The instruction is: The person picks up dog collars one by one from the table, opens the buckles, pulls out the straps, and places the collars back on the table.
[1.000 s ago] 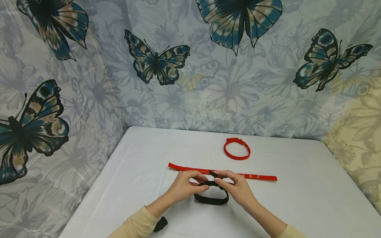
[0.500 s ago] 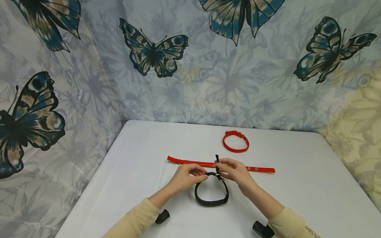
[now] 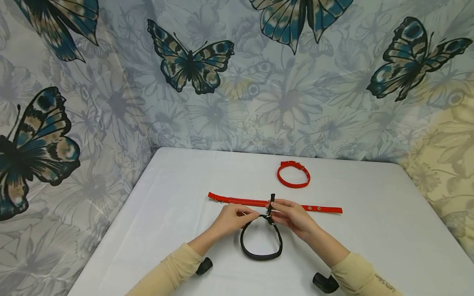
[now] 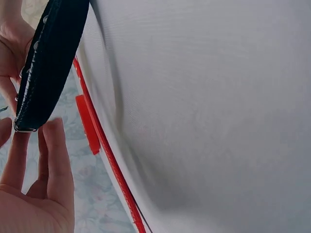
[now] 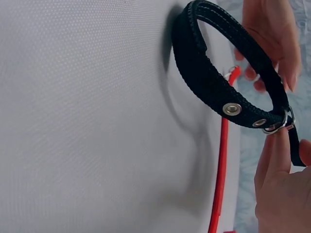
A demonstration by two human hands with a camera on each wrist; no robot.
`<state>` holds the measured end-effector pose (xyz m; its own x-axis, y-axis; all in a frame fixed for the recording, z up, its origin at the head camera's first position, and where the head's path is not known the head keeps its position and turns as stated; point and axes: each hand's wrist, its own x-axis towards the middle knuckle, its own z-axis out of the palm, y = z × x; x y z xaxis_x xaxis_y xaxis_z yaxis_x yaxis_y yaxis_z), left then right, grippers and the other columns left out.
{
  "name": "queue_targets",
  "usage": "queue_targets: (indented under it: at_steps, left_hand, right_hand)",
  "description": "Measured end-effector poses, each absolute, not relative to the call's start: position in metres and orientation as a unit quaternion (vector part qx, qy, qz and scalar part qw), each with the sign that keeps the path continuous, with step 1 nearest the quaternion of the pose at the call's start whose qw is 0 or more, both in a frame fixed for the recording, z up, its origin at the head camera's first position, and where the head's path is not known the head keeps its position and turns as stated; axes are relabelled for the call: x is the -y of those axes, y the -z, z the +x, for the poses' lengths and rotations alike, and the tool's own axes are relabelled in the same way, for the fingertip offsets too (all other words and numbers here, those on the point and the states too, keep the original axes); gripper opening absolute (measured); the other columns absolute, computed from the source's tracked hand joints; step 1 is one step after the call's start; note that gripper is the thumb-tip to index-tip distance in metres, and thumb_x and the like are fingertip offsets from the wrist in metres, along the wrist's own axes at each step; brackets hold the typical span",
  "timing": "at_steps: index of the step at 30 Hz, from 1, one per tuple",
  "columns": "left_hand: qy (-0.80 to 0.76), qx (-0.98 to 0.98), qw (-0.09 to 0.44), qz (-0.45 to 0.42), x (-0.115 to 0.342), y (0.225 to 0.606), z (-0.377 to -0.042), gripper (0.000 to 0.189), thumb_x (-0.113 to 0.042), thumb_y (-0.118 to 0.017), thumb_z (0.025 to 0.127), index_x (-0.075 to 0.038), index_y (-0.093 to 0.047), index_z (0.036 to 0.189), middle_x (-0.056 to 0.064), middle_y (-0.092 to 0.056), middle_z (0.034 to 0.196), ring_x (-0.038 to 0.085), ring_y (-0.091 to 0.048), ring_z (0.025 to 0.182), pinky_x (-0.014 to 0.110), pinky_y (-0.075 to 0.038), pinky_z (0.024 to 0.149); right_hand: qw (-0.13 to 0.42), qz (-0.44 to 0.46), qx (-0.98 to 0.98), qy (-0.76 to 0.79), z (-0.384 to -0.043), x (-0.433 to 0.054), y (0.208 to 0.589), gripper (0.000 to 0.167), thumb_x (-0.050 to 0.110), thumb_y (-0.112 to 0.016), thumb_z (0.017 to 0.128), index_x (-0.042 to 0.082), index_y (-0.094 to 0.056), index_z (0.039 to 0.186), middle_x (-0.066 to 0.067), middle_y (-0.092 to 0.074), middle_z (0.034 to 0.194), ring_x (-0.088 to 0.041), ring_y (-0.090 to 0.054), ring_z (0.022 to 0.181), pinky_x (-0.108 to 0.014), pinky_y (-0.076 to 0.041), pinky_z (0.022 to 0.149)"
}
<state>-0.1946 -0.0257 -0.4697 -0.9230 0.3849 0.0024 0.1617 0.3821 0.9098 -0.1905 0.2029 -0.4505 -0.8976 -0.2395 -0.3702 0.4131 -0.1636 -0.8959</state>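
Over the counter (image 3: 166, 181), a black collar (image 3: 261, 257) held at its buckle (image 3: 267, 216)

We see the left hand (image 3: 231, 220) with its grip pinched on the band just beside the buckle, probably to steady the loop; the right hand's (image 3: 296, 220) grip is clamped on the upright tail (image 3: 273, 198), likely to control it. Farther back lie a flat red strap (image 3: 244, 202) and a red ring (image 3: 293, 186), perhaps kept out of our way. Against a second ago, we find the tail raised and the loop wider open.

Soft shadows on the tabletop (image 5: 97, 121)
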Motion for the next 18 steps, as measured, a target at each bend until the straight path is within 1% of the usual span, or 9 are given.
queue_targets:
  at_steps: [4, 6, 14, 18]
  left_hand:
    - [-0.516, -0.835, 0.074, 0.178, 0.0229, 0.4719, -0.1985, 0.019, -0.036, -0.074, 0.087, -0.019, -0.078, 0.082, -0.011, -0.068, 0.074, 0.005, -0.061, 0.068, 0.023, -0.05, 0.059]
    - [-0.516, -0.834, 0.074, 0.18, 0.0216, 0.4729, -0.1998, 0.017, -0.036, -0.074, 0.086, -0.019, -0.077, 0.081, -0.011, -0.067, 0.073, 0.005, -0.061, 0.067, 0.023, -0.05, 0.059]
    - [-0.526, -0.821, 0.125, 0.182, 0.0172, 0.4676, -0.2002, 0.014, -0.031, -0.075, 0.086, -0.019, -0.079, 0.09, -0.011, -0.071, 0.08, 0.006, -0.063, 0.071, 0.024, -0.051, 0.062]
    - [-0.52, -0.824, 0.15, 0.17, 0.0153, 0.4642, -0.2011, 0.013, -0.031, -0.074, 0.086, -0.021, -0.08, 0.091, -0.011, -0.071, 0.08, 0.007, -0.061, 0.071, 0.024, -0.05, 0.061]
  right_hand:
    - [0.208, 0.072, -0.622, 0.752, -0.1905, -0.1991, 0.4531, 0.04, 0.018, -0.065, 0.095, -0.005, -0.054, 0.126, -0.006, -0.07, 0.106, -0.015, -0.067, 0.094, -0.028, -0.055, 0.081]
    - [0.202, 0.075, -0.636, 0.741, -0.1903, -0.1966, 0.4535, 0.041, 0.018, -0.065, 0.095, -0.005, -0.054, 0.126, -0.006, -0.068, 0.107, -0.016, -0.066, 0.095, -0.029, -0.055, 0.082]
    - [0.19, 0.067, -0.687, 0.698, -0.1921, -0.1932, 0.4512, 0.045, 0.024, -0.067, 0.093, -0.006, -0.056, 0.126, -0.006, -0.068, 0.107, -0.017, -0.064, 0.095, -0.029, -0.055, 0.084]
    - [0.192, 0.078, -0.677, 0.707, -0.1915, -0.1928, 0.4501, 0.048, 0.024, -0.068, 0.093, -0.006, -0.055, 0.127, -0.002, -0.069, 0.101, -0.014, -0.065, 0.092, -0.027, -0.055, 0.082]
